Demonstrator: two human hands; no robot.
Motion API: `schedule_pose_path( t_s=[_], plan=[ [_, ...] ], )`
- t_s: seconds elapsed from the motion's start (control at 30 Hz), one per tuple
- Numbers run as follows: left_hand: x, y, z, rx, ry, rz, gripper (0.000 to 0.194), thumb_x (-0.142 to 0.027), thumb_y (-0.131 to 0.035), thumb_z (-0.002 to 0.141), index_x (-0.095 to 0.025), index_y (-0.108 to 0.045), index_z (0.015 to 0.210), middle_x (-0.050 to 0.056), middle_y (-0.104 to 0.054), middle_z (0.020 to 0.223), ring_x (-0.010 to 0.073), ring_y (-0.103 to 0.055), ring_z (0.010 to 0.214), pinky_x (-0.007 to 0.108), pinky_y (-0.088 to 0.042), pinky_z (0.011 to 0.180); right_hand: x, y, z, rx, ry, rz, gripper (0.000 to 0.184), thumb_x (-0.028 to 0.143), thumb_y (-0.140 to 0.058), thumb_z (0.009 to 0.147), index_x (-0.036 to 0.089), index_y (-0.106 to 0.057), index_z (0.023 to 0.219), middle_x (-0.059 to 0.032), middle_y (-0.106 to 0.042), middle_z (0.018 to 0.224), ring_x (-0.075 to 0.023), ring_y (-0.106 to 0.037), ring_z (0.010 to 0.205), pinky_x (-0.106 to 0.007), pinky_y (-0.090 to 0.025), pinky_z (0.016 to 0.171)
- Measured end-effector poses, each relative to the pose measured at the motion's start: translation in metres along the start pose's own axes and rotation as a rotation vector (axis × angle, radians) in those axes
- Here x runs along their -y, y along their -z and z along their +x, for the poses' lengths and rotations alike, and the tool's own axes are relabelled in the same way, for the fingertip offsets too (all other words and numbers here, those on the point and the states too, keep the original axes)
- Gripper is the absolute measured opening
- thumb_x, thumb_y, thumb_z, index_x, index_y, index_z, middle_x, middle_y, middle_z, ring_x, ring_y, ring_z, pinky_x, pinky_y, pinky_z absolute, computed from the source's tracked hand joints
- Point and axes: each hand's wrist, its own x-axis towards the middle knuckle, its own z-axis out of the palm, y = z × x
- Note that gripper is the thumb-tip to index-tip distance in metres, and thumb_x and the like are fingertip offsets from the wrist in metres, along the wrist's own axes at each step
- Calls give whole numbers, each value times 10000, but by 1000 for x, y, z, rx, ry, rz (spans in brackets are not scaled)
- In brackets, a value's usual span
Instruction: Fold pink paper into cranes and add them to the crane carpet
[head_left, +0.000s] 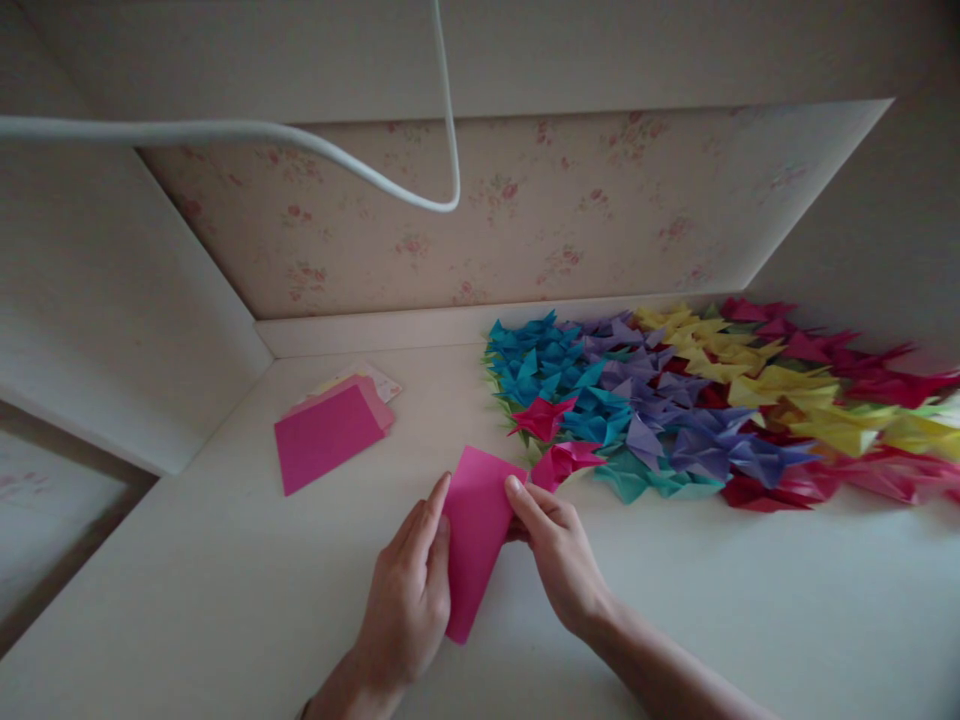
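Observation:
Between my hands is a bright pink sheet of origami paper point(478, 540), folded into a long rectangle and tilted over the white table. My right hand point(559, 550) pinches its upper right corner, thumb on top and fingers beneath. Along the left edge lies my left hand point(411, 590), its fingers and thumb closed against the paper's side. Just beyond the right hand sit two pink folded paper cranes point(564, 462), at the near left edge of a large group of cranes.
Rows of blue point(547, 360), purple point(637, 380) and yellow paper cranes point(787, 390) fill the table's right side. A stack of pink origami sheets point(330, 437) lies back left. A white cable point(360, 178) hangs across the view above the white table point(225, 580).

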Motion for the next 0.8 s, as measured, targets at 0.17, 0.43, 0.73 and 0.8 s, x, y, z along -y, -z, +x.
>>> schedule_pose_path(
  t_s=[0.17, 0.43, 0.73, 0.8],
  plan=[
    [-1, 1, 1, 2, 5, -4, 425, -163, -409, 988, -160, -474, 1408, 126, -616, 1357, 228, -556, 1277, 340, -493, 1039, 0, 1, 0, -2, 26, -46, 460, 557, -643, 836, 137, -649, 650, -10, -593, 583, -144, -548, 570, -268, -486, 593],
    [1, 2, 1, -4, 14, -20, 423, -160, -394, 996, -160, -468, 1412, 132, -603, 1364, 216, -551, 1277, 325, -480, 1042, -2, -2, -2, 38, 31, -160, 466, 551, -639, 840, 160, -550, 601, 11, -537, 576, -124, -494, 550, -244, -445, 555],
    [1, 3, 1, -33, 33, 0, 414, -179, -394, 995, -151, -485, 1398, 135, -601, 1370, 224, -561, 1269, 323, -497, 1021, -8, -1, -4, 135, 19, -260, 479, 563, -573, 880, 166, -501, 622, 30, -452, 590, -103, -394, 548, -228, -338, 519],
    [1, 3, 1, -44, 44, 0, 412, -186, -397, 995, -152, -488, 1396, 138, -604, 1365, 229, -565, 1264, 322, -510, 1004, -8, -1, -5, 166, 10, -246, 458, 550, -566, 890, 161, -524, 652, 22, -475, 611, -107, -415, 563, -231, -355, 538]
  ],
)
